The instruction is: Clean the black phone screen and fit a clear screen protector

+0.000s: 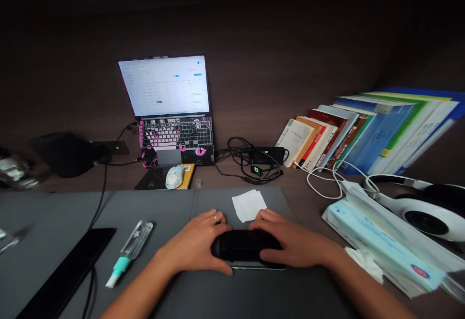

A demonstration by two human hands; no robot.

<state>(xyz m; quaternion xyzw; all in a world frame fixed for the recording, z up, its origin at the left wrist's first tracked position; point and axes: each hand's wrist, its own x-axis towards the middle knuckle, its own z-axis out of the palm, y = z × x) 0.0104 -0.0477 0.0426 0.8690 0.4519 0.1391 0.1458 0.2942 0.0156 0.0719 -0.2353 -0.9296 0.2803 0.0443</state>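
Observation:
A black phone (247, 247) lies flat on the grey desk mat (218, 290) just in front of me. My left hand (198, 242) grips its left end, fingers curled over the top edge and thumb along the near edge; a ring shows on one finger. My right hand (290, 241) grips the right end the same way. A white square wipe (249, 205) rests on the mat just beyond the phone. A small clear spray bottle with a teal cap (131, 250) lies on its side to the left.
An open laptop (170, 111) with a pink keyboard stands at the back, with a mouse (174, 176) before it. Tangled cables and a charger (259, 161) lie centre. Leaning books (363, 135), white headphones (421, 207) and a tissue pack (381, 244) fill the right. A black slab (69, 270) lies left.

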